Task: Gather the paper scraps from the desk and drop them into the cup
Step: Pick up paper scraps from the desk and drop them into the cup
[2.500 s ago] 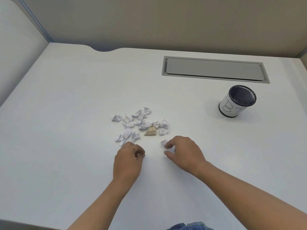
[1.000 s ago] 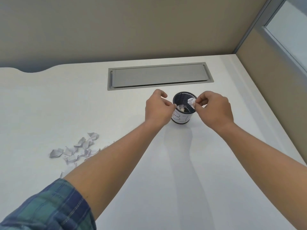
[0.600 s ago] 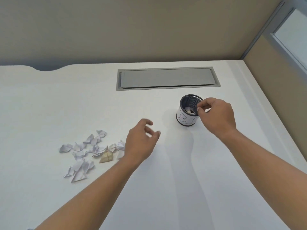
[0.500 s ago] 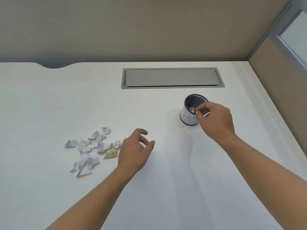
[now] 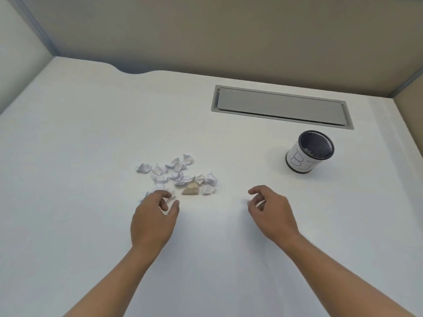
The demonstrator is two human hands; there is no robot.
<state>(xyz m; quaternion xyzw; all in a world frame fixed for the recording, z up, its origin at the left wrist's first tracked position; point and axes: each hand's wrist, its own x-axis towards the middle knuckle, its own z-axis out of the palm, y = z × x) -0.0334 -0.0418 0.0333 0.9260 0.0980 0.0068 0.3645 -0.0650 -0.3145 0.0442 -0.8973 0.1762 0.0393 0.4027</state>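
Person's arms only: L hand (image 5: 153, 216) & R hand (image 5: 272, 213) both bare, knuckles and thumbs showing. L forearm (image 5: 119, 277) runs in from approx 7 o'clock, R forearm (image 5: 343, 275) from approx 5 o'clock. Both are bare skin from wrist to frame edge, w/ R looking broader near the edge.

Paper scraps (image 5: 180, 175) are piled on the desk (image 5: 80, 145), with one tan scrap (image 5: 190, 189) at the near side. Left hand (image 5: 153, 221) is held over the pile's near edge, fingers loosely curled. Right hand (image 5: 272, 213) is held relaxed alongside, nothing gripped. Cup (image 5: 309, 154) is stood upright, well apart at right.
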